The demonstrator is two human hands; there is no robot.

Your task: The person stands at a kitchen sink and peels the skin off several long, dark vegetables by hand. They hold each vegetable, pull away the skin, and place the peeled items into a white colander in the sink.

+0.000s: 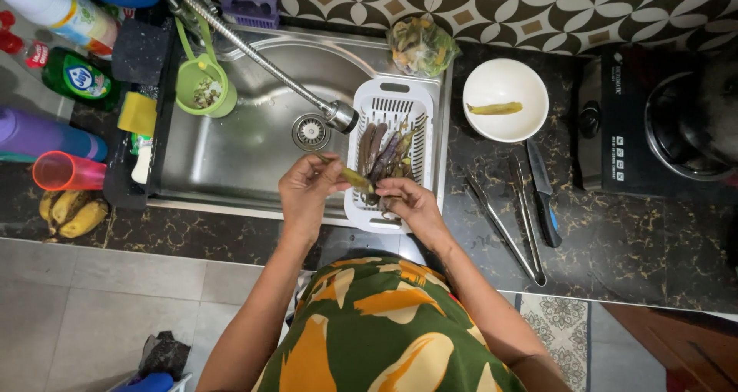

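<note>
Over the white basket (393,104), your left hand (306,192) pinches a pod (356,179); your right hand (410,202) grips its hidden end.

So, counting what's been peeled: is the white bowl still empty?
No, the white bowl on the counter holds one yellowish-green pod.

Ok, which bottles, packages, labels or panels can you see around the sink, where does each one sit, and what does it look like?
Green bottle: lying left of the sink, dark green, round blue-and-white label.
White bottle: top left corner, white, with a yellow, orange and green label.
Purple bottle: far left, lying down, plain purple.
Clear bag: behind the white basket, holding vegetable scraps.
Control panel: on the black cooker at right, small white symbols.
</note>
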